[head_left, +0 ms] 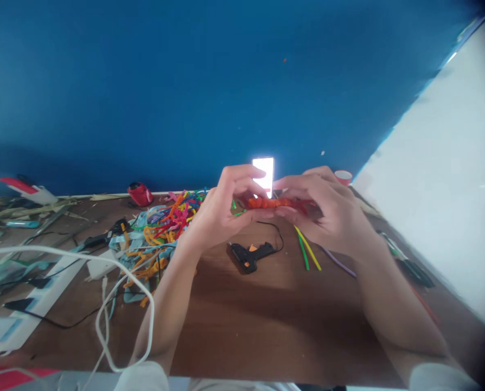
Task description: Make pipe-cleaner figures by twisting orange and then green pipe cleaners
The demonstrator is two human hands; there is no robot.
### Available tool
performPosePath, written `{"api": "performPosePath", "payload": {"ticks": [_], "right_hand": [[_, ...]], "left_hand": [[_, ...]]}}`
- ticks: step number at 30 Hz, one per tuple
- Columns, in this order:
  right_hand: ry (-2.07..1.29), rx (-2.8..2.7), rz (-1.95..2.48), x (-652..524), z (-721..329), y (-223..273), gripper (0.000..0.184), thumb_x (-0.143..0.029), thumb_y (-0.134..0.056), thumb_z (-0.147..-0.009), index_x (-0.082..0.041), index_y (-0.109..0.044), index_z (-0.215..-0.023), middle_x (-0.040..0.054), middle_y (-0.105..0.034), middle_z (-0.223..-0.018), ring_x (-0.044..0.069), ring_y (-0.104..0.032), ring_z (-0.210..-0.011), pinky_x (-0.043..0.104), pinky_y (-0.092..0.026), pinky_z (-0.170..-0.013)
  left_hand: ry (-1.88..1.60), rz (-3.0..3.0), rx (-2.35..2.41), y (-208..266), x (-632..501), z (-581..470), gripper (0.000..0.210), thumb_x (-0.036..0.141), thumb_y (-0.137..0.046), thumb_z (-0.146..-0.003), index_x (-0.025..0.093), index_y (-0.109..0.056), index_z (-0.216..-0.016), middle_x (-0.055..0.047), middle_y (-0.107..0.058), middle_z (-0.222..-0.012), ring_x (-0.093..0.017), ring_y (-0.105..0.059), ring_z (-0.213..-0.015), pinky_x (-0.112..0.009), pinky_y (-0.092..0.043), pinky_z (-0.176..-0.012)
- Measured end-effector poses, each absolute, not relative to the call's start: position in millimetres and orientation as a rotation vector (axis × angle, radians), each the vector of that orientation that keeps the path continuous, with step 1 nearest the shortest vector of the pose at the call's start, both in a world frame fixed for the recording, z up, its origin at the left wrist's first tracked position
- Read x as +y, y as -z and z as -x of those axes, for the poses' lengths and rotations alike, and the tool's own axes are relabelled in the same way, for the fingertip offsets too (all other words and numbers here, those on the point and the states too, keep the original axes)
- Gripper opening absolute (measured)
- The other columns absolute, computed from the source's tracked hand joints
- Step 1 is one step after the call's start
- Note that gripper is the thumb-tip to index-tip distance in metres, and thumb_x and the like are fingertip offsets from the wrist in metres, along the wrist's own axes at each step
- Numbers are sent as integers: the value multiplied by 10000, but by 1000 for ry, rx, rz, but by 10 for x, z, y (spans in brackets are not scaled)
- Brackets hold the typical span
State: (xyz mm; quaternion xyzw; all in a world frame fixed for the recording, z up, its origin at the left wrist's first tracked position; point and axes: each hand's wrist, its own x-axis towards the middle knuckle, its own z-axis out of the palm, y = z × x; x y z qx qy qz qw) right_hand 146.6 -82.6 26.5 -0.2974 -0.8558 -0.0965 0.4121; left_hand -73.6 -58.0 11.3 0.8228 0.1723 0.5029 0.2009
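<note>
An orange-red, bumpy, fuzzy strip (270, 203), which looks like twisted pipe cleaner, is stretched level between my hands above the table. My left hand (216, 209) pinches its left end between thumb and fingers. The right part of it is in the closed fingers of my right hand (327, 203), which hide some of that end. Just behind my hands stands a phone (262, 168) with a glaring bright screen. A black glue gun with an orange trigger (253, 255) lies below them on the table.
Green and yellow pipe cleaners (307, 247) lie under my right hand. A tangled pile of coloured pipe cleaners (177, 217) is left of my left arm. A white cable (151, 304) loops across the left foreground. A red object (140, 194) stands near the blue wall.
</note>
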Motion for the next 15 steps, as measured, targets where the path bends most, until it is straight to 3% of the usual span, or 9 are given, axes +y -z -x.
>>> {"api": "performPosePath", "payload": {"ticks": [5,9,13,15], "right_hand": [[235,-2172,760,-834,-1457,-277,331,-265,-625,-942,-218,-548,-1261,30,-756,-918,217,-670,-952,379,-484,-907],[244,-2166,737,-828,-1454,-277,349,-243,-635,-934,-194,-550,-1269,33,-754,-941,206,-669,-945,367,-474,-920],[238,-2161,750,-815,-1459,-258,420,-235,-631,-930,-246,-525,-1336,13,-764,-948,213,-684,-891,383,-477,-883],[252,-2160,788,-813,-1460,-249,435,-235,-623,-930,-260,-525,-1352,25,-762,-969,225,-688,-899,390,-485,-869]], "left_hand": [[-1359,-2503,604,-177,-600,762,201,241,-740,-860,232,-618,-1019,0,-712,-949,-115,-695,-818,-233,-562,-716],[-1393,-2550,576,-178,-588,763,179,233,-735,-864,230,-628,-1008,3,-719,-931,-126,-699,-865,-239,-559,-751],[-1408,-2475,600,-165,-583,761,343,261,-753,-850,235,-598,-1155,-19,-719,-995,-138,-704,-891,-254,-573,-769],[-1346,-2489,615,-174,-585,761,260,260,-740,-860,227,-620,-1089,-20,-717,-985,-141,-698,-892,-263,-568,-775]]}}
